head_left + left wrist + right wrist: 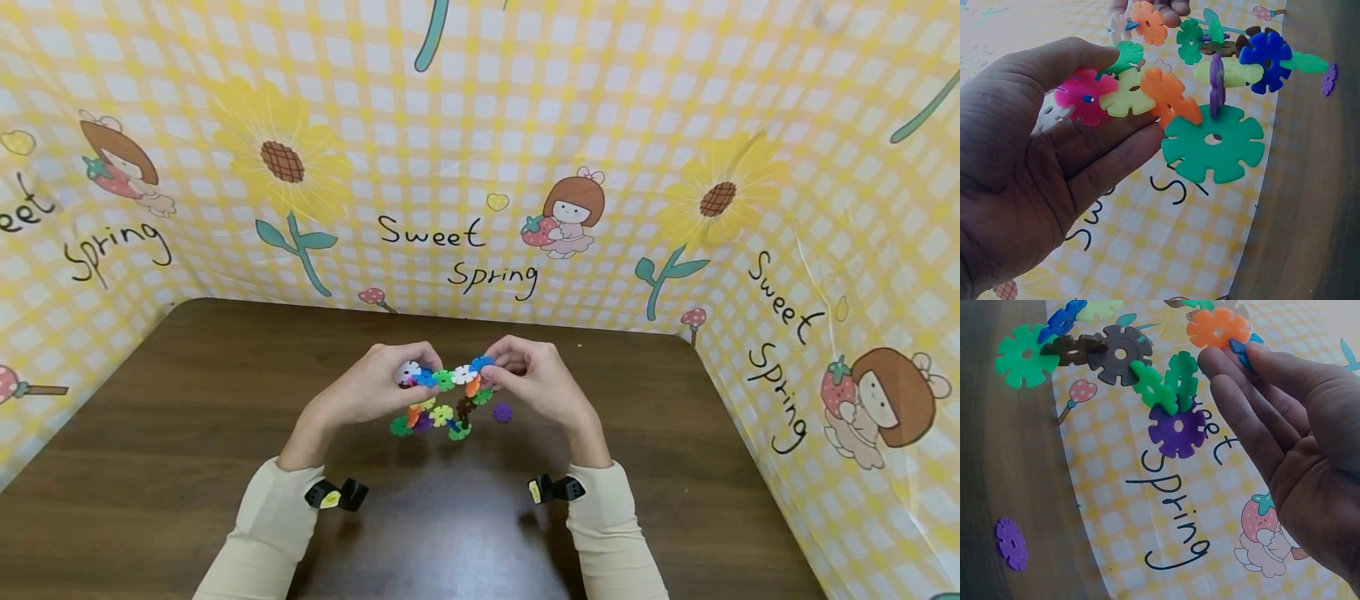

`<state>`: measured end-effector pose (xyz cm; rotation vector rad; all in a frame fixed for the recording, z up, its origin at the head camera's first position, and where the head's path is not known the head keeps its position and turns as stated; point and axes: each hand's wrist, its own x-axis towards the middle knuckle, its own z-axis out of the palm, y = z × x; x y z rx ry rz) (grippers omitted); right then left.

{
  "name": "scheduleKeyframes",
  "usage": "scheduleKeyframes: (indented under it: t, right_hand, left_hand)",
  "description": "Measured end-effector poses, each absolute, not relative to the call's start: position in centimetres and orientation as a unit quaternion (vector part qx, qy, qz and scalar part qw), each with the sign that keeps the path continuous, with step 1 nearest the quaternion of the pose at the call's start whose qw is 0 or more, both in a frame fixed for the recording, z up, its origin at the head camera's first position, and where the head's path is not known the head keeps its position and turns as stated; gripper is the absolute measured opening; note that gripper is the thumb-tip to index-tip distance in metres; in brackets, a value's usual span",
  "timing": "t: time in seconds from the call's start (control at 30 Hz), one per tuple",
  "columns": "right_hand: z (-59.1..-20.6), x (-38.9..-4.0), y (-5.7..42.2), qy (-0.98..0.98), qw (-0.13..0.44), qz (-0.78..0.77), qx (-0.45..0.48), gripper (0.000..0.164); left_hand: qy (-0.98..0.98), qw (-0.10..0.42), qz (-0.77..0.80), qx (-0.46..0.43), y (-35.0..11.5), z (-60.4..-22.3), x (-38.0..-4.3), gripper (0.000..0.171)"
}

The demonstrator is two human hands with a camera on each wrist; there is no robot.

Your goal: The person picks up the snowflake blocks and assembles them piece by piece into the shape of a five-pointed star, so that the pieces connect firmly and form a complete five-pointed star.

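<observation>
A chain of notched plastic flower discs, joined slot to slot in many colours, hangs between both hands above the table. In the head view my left hand [371, 385] grips its left end, near a blue disc [425, 377]. The left wrist view shows a pink disc [1087, 97], a pale yellow disc [1127, 92], an orange disc [1169, 99] and a large green disc [1235, 155] by that hand. My right hand [538, 385] pinches a blue disc [1246, 355] beside an orange disc [1217, 328]. Brown discs [1120, 355] and green ones hang lower.
A single purple disc [1011, 544] lies on the dark wooden table [187, 433], apart from the chain. Yellow checked cloth [420, 150] with printed flowers and lettering stands behind the table and along both sides. Each wrist wears a small black camera [555, 489].
</observation>
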<state>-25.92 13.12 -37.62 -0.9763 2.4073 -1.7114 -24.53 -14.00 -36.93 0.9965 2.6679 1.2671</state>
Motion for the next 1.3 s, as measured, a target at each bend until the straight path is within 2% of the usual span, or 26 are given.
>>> scheduleKeyframes:
  t: [0.23,0.47,0.77,0.97,1.1,1.2,1.3]
  right_hand:
    - [-37.0,-25.5,12.7,0.781,0.021,-0.533,-0.325,0.008]
    - [-37.8,-26.0,12.8,0.782,-0.001,-0.526,-0.333,0.01]
    - [-38.4,-26.7,13.6,0.81,-0.006,-0.485,-0.331,0.011]
    - [-39.0,-27.6,15.1,0.81,0.002,-0.488,-0.325,0.015]
    - [-39.9,-28.1,15.6,0.842,0.038,-0.434,-0.318,0.019]
    - [-40.6,-28.3,15.7,0.872,0.102,-0.36,-0.314,0.018]
    - [-41.2,-28.2,15.5,0.889,0.168,-0.305,-0.298,0.026]
  left_hand:
    - [0.855,-0.005,0.397,0.333,-13.5,-37.0,-24.5,0.018]
    - [0.857,-0.028,0.392,0.333,-13.1,-37.0,-24.3,0.019]
    - [0.85,-0.003,0.403,0.34,-13.4,-37.2,-24.6,0.018]
    - [0.854,-0.008,0.399,0.334,-13.9,-36.9,-24.6,0.019]
    - [0.855,-0.005,0.398,0.331,-14.2,-36.8,-24.6,0.019]
    - [0.855,0.004,0.397,0.333,-14.3,-36.8,-24.5,0.019]
    - [0.854,0.014,0.393,0.34,-14.3,-36.8,-24.6,0.019]
